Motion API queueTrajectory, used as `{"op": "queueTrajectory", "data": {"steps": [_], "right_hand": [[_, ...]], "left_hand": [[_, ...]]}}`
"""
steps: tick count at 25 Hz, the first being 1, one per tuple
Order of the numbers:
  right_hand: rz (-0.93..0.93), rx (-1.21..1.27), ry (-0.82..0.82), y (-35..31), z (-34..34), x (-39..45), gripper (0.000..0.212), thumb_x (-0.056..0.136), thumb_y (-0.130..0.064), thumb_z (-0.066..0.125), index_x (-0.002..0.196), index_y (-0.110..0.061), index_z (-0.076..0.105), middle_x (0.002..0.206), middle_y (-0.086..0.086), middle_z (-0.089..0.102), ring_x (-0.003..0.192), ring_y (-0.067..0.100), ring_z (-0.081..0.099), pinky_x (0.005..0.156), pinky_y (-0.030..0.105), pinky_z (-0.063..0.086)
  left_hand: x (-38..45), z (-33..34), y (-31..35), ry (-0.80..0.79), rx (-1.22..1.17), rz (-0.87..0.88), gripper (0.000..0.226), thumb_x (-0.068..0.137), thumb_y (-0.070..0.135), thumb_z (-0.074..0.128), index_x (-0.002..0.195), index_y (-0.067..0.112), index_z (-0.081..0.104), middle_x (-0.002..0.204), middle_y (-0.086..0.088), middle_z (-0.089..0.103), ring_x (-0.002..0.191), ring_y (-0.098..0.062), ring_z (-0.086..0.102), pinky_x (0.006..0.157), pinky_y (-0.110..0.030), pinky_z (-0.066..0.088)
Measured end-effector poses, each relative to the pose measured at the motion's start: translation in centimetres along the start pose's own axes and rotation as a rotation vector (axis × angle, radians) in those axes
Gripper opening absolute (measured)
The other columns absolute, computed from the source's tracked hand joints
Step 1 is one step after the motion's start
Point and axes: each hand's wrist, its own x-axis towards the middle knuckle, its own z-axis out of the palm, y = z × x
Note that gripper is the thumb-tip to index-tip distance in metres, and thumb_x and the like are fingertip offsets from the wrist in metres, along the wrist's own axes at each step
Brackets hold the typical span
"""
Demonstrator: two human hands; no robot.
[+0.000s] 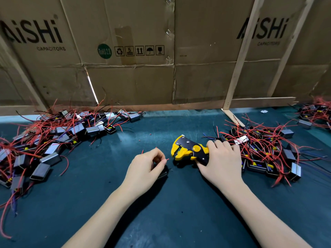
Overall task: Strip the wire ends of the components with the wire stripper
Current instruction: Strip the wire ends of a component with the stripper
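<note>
A dark teal work mat fills the lower part of the view, with two bare forearms reaching in from the bottom edge.

Far to the left of the left hand lies a heap of small box-shaped components, some with silvery metal cases, tangled in thin red and black wires.

The left hand sits near the middle of the mat, fingers curled in. It holds a dark component, mostly hidden under the palm and fingers, and pinches a thin red wire whose short tip pokes out from the fingertips toward the right. Another red wire end shows just above the knuckles.

Just to the right of that wire tip is a yellow and black wire stripper. Its yellow jaws point left toward the left hand and stand slightly apart, close to the wire tip but not around it. The right hand grasps the stripper by its handles, fingers wrapped over the top and thumb underneath.

Directly behind and to the right of the right hand spreads a second heap of components with red, black and blue wires. A third, smaller pile lies farther right at the frame edge.

Beyond both hands stands a wall of flattened cardboard boxes printed "AiSHi CAPACITORS", braced by pale wooden strips.
</note>
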Motion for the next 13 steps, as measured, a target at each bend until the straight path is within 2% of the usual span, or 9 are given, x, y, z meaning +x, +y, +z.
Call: {"op": "queueTrajectory", "data": {"steps": [6,10,13], "right_hand": [[0.007,-0.017,0.015,-1.0,-0.19,0.05,0.046,0.064,-0.05,0.078,0.082,-0.01,0.06,0.079,0.008,0.063,0.076,0.031,0.058,0.071,0.04,0.039],[-0.001,-0.031,0.032,-1.07,-0.2,0.08,0.046,0.064,-0.049,0.078,0.08,-0.01,0.06,0.076,0.007,0.062,0.073,0.031,0.057,0.071,0.04,0.039],[0.008,-0.057,0.035,-0.92,-0.24,0.06,0.047,0.062,-0.048,0.08,0.078,-0.009,0.059,0.074,0.009,0.06,0.071,0.031,0.056,0.069,0.039,0.038]], "left_hand": [[-0.01,0.55,0.25,0.033,-0.086,-0.066,0.014,0.09,0.02,0.066,0.077,0.022,0.06,0.065,0.003,0.061,0.047,-0.01,0.038,0.058,-0.023,0.033],[-0.06,0.62,0.42,0.04,-0.121,-0.083,0.013,0.089,0.018,0.066,0.077,0.018,0.061,0.063,-0.001,0.059,0.048,-0.009,0.038,0.06,-0.013,0.032],[-0.14,0.67,0.53,0.042,-0.166,-0.094,0.014,0.089,0.015,0.066,0.076,0.017,0.061,0.06,0.002,0.055,0.049,-0.008,0.037,0.058,-0.012,0.034]]}}
